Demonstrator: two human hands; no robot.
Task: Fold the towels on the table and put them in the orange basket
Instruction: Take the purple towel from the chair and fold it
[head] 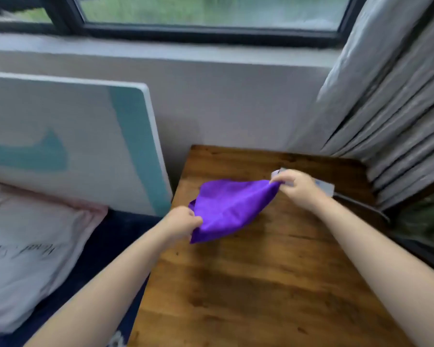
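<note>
We pinch the purple towel at two opposite ends: our left hand, the nearer one, grips its near-left corner, and our right hand grips its far-right corner with curled fingers. The cloth hangs slack between them, just above the wooden table, its long axis running from the left fingers up and away to the right. The coming fold likely means bringing these two corners together. No orange basket is in view

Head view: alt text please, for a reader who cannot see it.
Two bare hands, left hand and right hand, pinch opposite ends of a purple towel, holding it over a wooden table. No orange basket is visible.
</note>
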